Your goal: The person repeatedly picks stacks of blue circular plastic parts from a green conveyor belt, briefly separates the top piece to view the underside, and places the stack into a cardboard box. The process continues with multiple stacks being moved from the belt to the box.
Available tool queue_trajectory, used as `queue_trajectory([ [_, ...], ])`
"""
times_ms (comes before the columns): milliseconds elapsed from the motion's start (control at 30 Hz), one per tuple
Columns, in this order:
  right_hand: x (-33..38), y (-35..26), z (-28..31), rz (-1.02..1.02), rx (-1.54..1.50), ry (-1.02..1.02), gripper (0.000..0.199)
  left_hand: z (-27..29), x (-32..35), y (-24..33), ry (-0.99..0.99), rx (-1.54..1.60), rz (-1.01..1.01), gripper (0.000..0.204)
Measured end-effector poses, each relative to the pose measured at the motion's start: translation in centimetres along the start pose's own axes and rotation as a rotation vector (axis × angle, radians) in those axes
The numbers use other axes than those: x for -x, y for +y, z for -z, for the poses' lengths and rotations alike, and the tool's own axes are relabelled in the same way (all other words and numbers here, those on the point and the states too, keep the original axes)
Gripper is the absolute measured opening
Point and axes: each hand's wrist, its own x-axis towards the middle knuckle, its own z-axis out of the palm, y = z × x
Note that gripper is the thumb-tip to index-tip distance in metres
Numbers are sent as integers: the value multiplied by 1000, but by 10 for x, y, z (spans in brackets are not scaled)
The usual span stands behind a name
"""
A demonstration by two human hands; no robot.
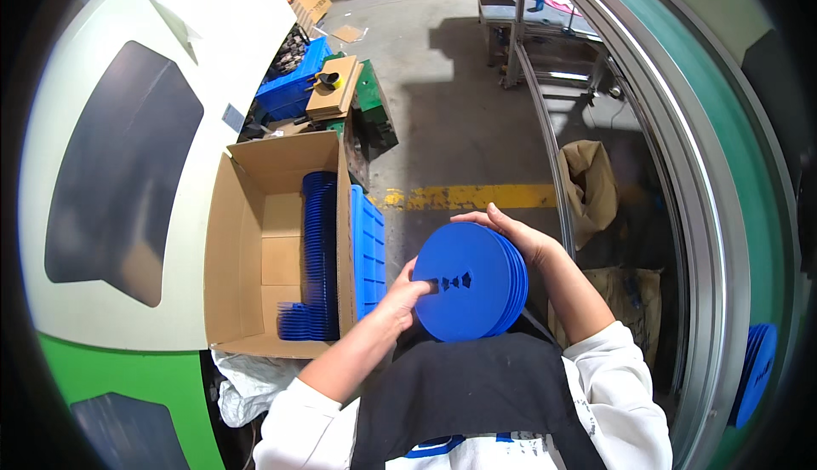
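In front of my black apron, a stack of several round blue plastic discs is tilted, its front face toward me. Dark openings or marks run across the middle of that face. My left hand grips the left edge, with the thumb on the front face and the other fingers mostly hidden. Along the top right edge, my right hand is wrapped round the stack. To the left stands an open cardboard box. Inside it, a long row of blue discs lines the right side, with a shorter group at the near end.
Beside the box stands a blue plastic crate. A white and green machine fills the left. On the right, a metal-railed conveyor with a green belt carries more blue discs. A brown sack sits under the rail.
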Motion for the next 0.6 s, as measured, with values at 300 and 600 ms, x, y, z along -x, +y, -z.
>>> queue_trajectory([
  [300,16,38,20,634,400,626,58,-18,-18,-8,361,406,-314,64],
  [600,-55,18,-73,577,644,463,96,-18,9,23,537,503,-833,95],
])
